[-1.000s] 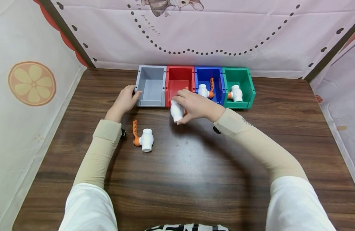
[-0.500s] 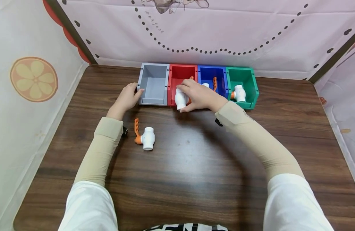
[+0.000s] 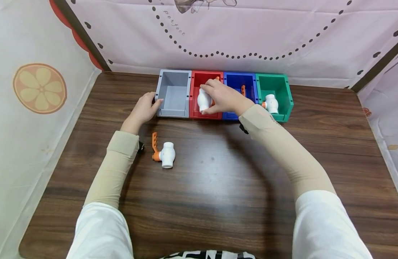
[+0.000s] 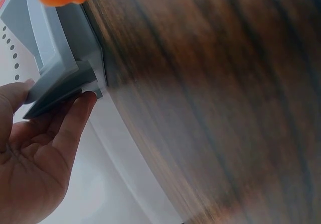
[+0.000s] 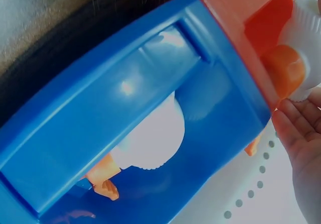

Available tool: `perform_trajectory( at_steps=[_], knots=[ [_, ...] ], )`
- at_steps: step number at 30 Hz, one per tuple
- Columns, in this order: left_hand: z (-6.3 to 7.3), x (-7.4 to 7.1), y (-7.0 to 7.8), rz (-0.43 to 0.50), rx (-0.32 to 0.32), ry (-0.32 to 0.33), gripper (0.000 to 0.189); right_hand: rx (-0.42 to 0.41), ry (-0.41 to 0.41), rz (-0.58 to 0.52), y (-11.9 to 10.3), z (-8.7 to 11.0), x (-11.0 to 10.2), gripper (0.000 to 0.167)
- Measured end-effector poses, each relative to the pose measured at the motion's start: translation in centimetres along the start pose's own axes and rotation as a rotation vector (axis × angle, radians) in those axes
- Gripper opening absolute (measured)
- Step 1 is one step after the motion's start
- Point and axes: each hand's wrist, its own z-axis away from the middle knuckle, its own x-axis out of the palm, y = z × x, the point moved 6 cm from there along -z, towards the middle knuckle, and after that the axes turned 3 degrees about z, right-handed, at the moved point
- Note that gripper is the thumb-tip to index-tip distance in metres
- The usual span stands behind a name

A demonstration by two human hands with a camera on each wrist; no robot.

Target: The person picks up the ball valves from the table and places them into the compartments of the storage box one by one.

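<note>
Along the far edge of a wooden table (image 3: 211, 205), four bins stand side by side, the gray bin (image 3: 174, 98) leftmost, then the red bin (image 3: 202, 78), blue bin (image 3: 239, 81) and green bin (image 3: 271, 83). A person's left hand (image 3: 143, 108) pinches the gray bin's outer side, while the right hand (image 3: 225, 98) clamps thumb and fingers on a held valve (image 3: 203, 100) at the red bin's mouth; whether it touches the floor cannot be told. The valve's white body runs near to far, like the bin, an alignment on which setting it down would seem to turn. Toward the table's left edge lies a loose valve (image 3: 168, 155), nearer the left hand, its orange handle (image 3: 154, 141) pointing to the far edge. The right wrist view reveals a white valve body (image 5: 156, 133) in the blue bin, hidden by the arm from the head camera.
</note>
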Motion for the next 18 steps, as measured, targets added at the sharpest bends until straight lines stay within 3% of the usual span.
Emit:
perform_trajectory(
  at_steps=[18],
  knots=[
    [0.1, 0.1, -0.1, 0.019, -0.019, -0.003, 0.045, 0.054, -0.028, 0.012, 1.7, -1.7, 1.1, 0.081]
  ],
)
